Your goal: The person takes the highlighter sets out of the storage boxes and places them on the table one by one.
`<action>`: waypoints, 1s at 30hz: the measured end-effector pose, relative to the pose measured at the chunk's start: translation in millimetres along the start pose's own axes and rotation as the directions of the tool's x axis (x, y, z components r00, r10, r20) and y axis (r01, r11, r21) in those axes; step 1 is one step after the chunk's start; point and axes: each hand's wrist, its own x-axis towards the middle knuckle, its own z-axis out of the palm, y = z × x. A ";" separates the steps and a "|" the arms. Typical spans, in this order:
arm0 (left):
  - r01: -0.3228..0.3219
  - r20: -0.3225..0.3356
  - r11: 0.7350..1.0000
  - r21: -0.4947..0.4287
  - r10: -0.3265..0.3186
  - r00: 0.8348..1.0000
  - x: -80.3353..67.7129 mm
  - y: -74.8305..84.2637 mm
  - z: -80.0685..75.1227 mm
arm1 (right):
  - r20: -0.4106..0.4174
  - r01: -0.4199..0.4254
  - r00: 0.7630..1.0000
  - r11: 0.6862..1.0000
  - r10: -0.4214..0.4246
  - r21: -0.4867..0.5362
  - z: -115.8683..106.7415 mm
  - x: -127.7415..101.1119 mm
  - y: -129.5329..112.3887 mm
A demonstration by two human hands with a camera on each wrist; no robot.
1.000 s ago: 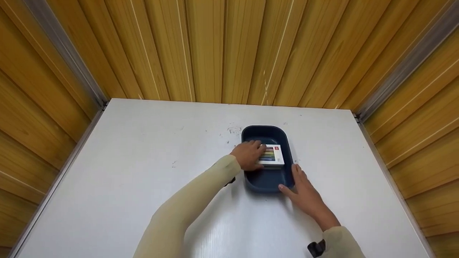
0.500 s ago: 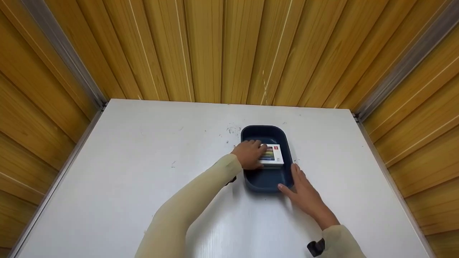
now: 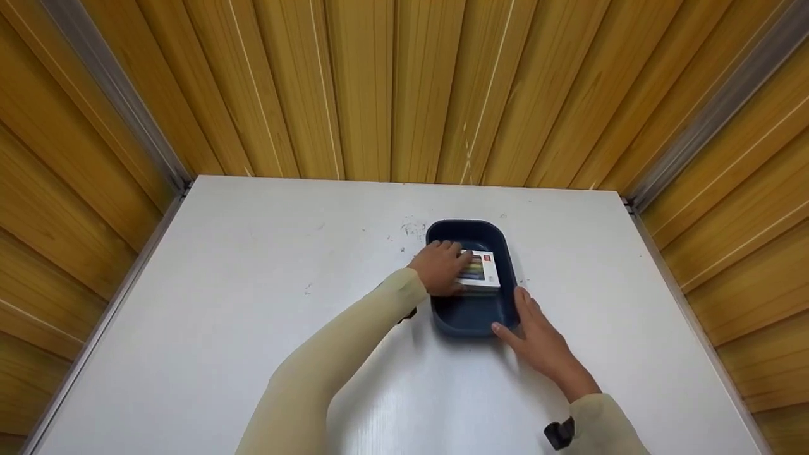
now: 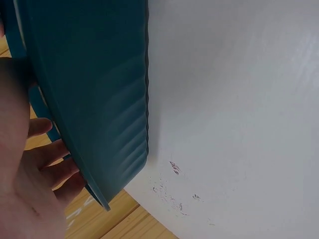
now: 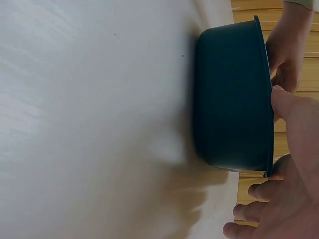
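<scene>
The left hand [image 3: 437, 268] gripped 1 white box [image 3: 481, 272] inside the blue tray [image 3: 468, 314]; the right hand [image 3: 542, 346], spread, touched the tray's side. The box's red label [image 3: 486, 258] was unreadable.

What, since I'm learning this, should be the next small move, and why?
Perhaps press the white box gently down with the left hand: it is inside the blue tray, but its underside is hidden, so seating looks uncertain; the right hand touches the rim.

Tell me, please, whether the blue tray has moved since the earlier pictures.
No, the blue tray shows no visible shift against the dark smudges on the tabletop.
</scene>
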 end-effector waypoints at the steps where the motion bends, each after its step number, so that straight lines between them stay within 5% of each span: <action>1: -0.001 -0.001 1.000 0.003 0.001 1.000 -0.7 -0.4 -0.7 | -0.001 0.000 1.000 1.000 0.000 0.000 0.0 0.1 0.1; 30: 0.017 0.018 0.999 0.037 -0.018 1.000 -16.1 -14.1 -11.0 | -0.007 0.015 1.000 1.000 -0.015 0.010 0.6 -0.1 0.7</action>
